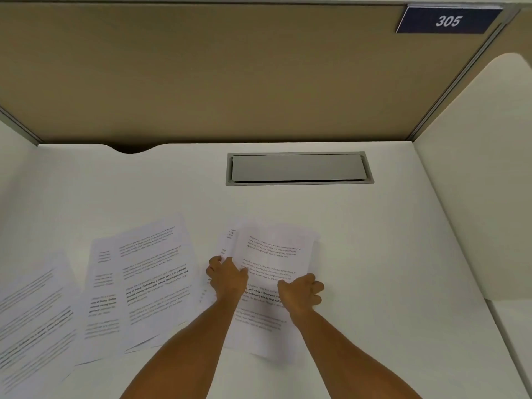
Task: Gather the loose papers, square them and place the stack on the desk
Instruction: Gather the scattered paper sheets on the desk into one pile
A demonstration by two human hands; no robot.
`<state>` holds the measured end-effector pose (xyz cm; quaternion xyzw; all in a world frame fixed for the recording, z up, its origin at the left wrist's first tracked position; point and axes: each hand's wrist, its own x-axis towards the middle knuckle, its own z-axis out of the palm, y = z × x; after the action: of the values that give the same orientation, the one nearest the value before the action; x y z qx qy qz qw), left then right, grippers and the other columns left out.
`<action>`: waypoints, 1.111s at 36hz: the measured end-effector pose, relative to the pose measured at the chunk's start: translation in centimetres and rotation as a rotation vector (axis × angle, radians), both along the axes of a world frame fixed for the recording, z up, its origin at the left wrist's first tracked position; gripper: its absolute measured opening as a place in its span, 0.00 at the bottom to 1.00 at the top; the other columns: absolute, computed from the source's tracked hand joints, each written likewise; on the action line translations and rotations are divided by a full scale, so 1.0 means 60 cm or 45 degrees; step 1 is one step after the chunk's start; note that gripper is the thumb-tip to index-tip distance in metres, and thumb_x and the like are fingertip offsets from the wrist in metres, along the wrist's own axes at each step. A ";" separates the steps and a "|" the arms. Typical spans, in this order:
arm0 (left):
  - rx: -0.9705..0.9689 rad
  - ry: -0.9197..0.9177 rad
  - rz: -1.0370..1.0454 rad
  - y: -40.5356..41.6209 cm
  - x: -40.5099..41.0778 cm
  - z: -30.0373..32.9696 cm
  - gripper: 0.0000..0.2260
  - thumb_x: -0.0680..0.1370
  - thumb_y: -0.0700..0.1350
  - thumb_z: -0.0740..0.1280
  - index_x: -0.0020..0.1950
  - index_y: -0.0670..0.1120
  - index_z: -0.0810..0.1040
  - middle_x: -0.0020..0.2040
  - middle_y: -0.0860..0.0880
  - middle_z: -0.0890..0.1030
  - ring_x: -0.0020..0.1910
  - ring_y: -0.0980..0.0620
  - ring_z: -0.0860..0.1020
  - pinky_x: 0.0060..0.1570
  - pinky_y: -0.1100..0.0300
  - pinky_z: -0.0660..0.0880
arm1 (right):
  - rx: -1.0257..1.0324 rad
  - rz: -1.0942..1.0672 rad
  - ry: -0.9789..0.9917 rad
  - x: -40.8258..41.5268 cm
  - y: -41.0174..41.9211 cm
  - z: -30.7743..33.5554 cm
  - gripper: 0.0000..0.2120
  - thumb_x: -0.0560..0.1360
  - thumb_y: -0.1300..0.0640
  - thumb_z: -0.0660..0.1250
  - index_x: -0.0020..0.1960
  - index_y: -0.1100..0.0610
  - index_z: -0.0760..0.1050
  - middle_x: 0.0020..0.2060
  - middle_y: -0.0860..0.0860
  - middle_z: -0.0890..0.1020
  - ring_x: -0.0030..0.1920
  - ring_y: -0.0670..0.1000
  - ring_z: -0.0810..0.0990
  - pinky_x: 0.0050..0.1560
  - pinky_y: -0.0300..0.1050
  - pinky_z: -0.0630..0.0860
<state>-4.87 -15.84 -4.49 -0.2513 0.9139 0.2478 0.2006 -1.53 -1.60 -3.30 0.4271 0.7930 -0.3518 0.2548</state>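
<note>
Looking down from the head camera, I see printed papers gathered in a loose bundle at about 6 o'clock on the desk, white sheets with blocks of small dark text, some lines in bold. Their far edges are fanned and uneven, and the top sheet bows upward near its far end. My left hand grips the bundle's left edge, fingers curled around it and thumb pressed on the top page. My right hand holds the right edge, thumb on the page and fingers bent beside it; I cannot tell how far they wrap underneath.

More loose sheets lie overlapped at 8 o'clock, flat on the desk, and another page at 9 o'clock is cut off by the frame's left edge. Its print is smeared and unreadable, and the rest of the text is too small to make out.

White and matte, the desk has a curved notch at its far edge near 11 o'clock. A grey metal flap sits recessed at 12 o'clock. Behind it stands a tan fabric panel with a dark blue sign reading 305 at 2 o'clock.
</note>
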 end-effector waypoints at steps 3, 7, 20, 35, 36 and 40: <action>-0.010 -0.025 -0.022 -0.001 -0.005 0.002 0.26 0.75 0.54 0.71 0.68 0.42 0.72 0.70 0.41 0.65 0.67 0.40 0.67 0.62 0.47 0.73 | -0.002 -0.009 -0.016 0.002 -0.002 0.001 0.31 0.72 0.53 0.70 0.67 0.59 0.59 0.62 0.58 0.67 0.61 0.60 0.71 0.60 0.56 0.76; 0.004 -0.066 -0.018 -0.002 -0.011 0.006 0.28 0.74 0.54 0.72 0.68 0.41 0.71 0.68 0.40 0.66 0.65 0.41 0.69 0.61 0.48 0.74 | -0.057 -0.053 -0.016 0.007 -0.006 0.000 0.32 0.72 0.56 0.70 0.69 0.58 0.56 0.60 0.57 0.69 0.60 0.57 0.70 0.62 0.55 0.76; 0.168 -0.047 0.079 -0.017 -0.013 0.005 0.33 0.70 0.53 0.76 0.69 0.44 0.65 0.63 0.41 0.77 0.64 0.38 0.72 0.61 0.44 0.73 | -0.151 -0.112 0.018 0.008 -0.003 0.001 0.30 0.73 0.59 0.70 0.70 0.59 0.61 0.64 0.58 0.70 0.62 0.58 0.72 0.58 0.52 0.75; 0.679 0.069 -0.047 -0.023 0.003 0.035 0.21 0.77 0.40 0.70 0.69 0.42 0.72 0.64 0.44 0.79 0.61 0.44 0.79 0.59 0.52 0.78 | -0.104 -0.053 -0.057 0.006 0.002 0.023 0.33 0.75 0.54 0.70 0.74 0.59 0.59 0.67 0.60 0.66 0.66 0.60 0.69 0.66 0.52 0.73; 0.704 0.081 -0.044 -0.024 0.005 0.038 0.21 0.77 0.39 0.70 0.70 0.43 0.72 0.64 0.44 0.79 0.61 0.44 0.79 0.60 0.50 0.78 | -0.089 -0.037 -0.055 0.007 0.003 0.024 0.33 0.74 0.53 0.71 0.74 0.59 0.59 0.67 0.60 0.66 0.66 0.59 0.69 0.64 0.50 0.72; 0.832 0.124 0.007 -0.034 0.006 0.052 0.21 0.77 0.38 0.69 0.70 0.44 0.72 0.62 0.43 0.80 0.58 0.43 0.80 0.58 0.46 0.79 | -0.096 -0.092 -0.017 0.007 0.008 0.026 0.40 0.72 0.47 0.74 0.74 0.59 0.58 0.69 0.61 0.66 0.68 0.61 0.68 0.63 0.52 0.72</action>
<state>-4.49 -17.87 -1.39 -0.1641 0.7939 0.5402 0.2258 -1.09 -1.11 -1.71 0.4479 0.7616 -0.3876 0.2631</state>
